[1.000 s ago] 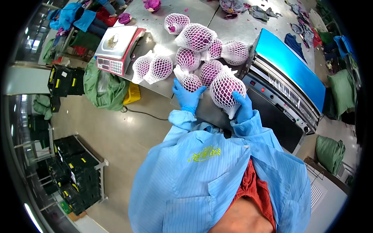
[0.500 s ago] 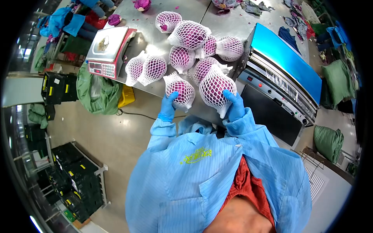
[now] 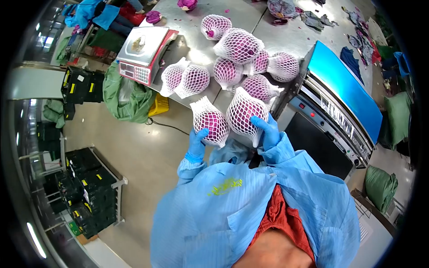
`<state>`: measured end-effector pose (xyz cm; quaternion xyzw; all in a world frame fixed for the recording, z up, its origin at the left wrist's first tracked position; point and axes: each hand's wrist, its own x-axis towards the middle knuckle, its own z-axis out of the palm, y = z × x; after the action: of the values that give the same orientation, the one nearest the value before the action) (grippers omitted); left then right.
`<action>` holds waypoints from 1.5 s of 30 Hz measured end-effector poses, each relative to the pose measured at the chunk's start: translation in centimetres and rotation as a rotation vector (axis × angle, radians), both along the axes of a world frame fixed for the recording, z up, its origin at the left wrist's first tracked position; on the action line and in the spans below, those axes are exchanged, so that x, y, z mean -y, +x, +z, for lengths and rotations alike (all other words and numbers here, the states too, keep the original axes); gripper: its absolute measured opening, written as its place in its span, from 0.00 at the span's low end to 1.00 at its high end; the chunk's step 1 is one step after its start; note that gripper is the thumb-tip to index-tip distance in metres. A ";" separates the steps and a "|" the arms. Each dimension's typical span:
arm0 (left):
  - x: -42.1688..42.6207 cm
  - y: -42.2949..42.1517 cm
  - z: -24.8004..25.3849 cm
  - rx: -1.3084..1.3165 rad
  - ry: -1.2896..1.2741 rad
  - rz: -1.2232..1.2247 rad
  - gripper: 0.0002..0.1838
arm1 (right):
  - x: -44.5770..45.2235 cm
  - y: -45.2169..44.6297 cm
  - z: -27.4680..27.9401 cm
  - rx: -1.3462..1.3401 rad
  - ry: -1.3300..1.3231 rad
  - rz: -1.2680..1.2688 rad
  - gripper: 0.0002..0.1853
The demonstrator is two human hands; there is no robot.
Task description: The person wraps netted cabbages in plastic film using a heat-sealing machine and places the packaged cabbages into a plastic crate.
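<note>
My left hand (image 3: 196, 143), in a blue glove, grips a red cabbage in a white foam net (image 3: 210, 125) near the table's front edge. In a matching glove, my right hand (image 3: 268, 132) is closed on the side of another netted red cabbage (image 3: 246, 112). The two cabbages are held side by side in front of my chest, their netting gathered at the ends. Just beyond them lie several more netted red cabbages (image 3: 239, 46) on the metal table (image 3: 196, 53). A separate netted pair (image 3: 192, 81) rests to their left. My fingers under the cabbages are partly hidden.
A red-and-silver weighing scale (image 3: 142, 53) stands at the table's left edge. At right is a blue-topped wrapping machine (image 3: 342, 80) with a dark plate (image 3: 317, 147). Bare cabbages and loose leaves (image 3: 313, 20) lie further back. Stacked black crates (image 3: 91, 192) stand on the floor; a co-worker (image 3: 96, 15) is at upper left.
Both hands have drawn their netted cabbages back toward my body, away from the others on the table. The whole view has shifted, so the table appears further right and lower.
</note>
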<state>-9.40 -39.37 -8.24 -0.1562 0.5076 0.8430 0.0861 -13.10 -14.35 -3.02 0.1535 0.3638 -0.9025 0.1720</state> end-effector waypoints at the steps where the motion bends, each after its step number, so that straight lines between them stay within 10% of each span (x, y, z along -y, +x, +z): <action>1: 0.7 -0.5 0.9 -0.014 -0.030 0.021 0.38 | 0.6 -0.4 0.1 -0.011 -0.002 0.017 0.32; 18: 27.2 -29.6 12.2 -0.385 -0.806 -0.132 0.50 | 14.5 -8.6 1.3 -0.024 0.095 -0.027 0.36; 26: 32.2 -42.4 11.1 -0.203 -1.796 -0.334 0.66 | 17.4 -8.6 2.0 0.018 0.164 -0.172 0.37; 45: 33.5 -43.3 10.7 -0.430 -1.538 -0.582 0.62 | 20.0 -9.6 2.1 0.048 0.183 -0.162 0.39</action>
<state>-52.74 -72.90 2.51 0.1290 0.9645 0.2192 0.0710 -22.68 -34.38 -0.88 0.2188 0.4267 -0.8726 0.0926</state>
